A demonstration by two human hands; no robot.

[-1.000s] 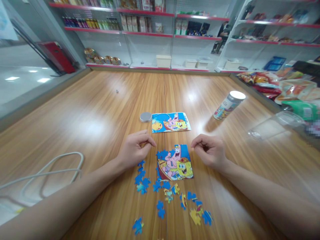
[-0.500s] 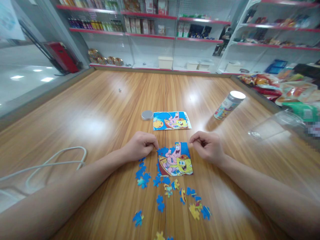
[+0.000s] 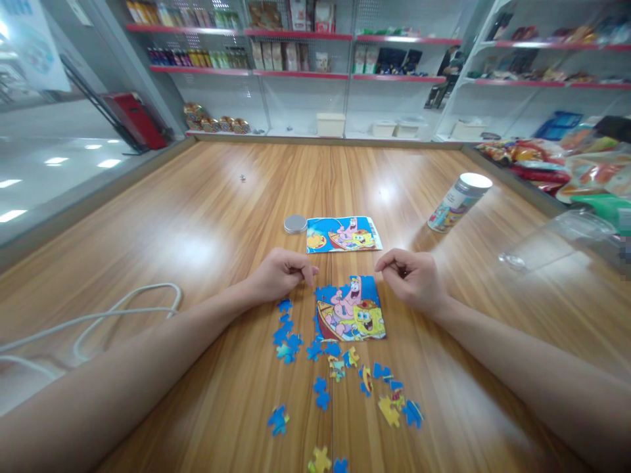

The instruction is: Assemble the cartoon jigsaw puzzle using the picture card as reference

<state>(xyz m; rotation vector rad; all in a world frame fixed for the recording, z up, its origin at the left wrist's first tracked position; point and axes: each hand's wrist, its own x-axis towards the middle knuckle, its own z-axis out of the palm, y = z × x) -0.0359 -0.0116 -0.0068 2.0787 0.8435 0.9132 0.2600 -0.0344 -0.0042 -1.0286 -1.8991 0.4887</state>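
A partly joined cartoon jigsaw [image 3: 351, 310] lies on the wooden table [image 3: 197, 217] between my hands. My left hand [image 3: 282, 274] rests at the jigsaw's upper left corner with curled fingers, fingertips pinched by the blue edge pieces. At the upper right corner, my right hand [image 3: 413, 278] is closed in a loose pinch; what it holds, if anything, I cannot make out. Several loose pieces [image 3: 345, 381] lie scattered in front of the jigsaw. A printed reference picture [image 3: 344, 234] lies beyond it.
A round metal lid [image 3: 294, 224] sits left of the reference picture. A tipped jar [image 3: 458, 202] lies to the right, with a clear plastic container [image 3: 552, 246] further right. A white cable [image 3: 98, 322] loops at the left. Store shelves [image 3: 296, 72] line the back.
Both hands have drifted slightly away from me along the jigsaw's top corners; the left fingertips now sit at the upper left edge. The camera view shifted a little.
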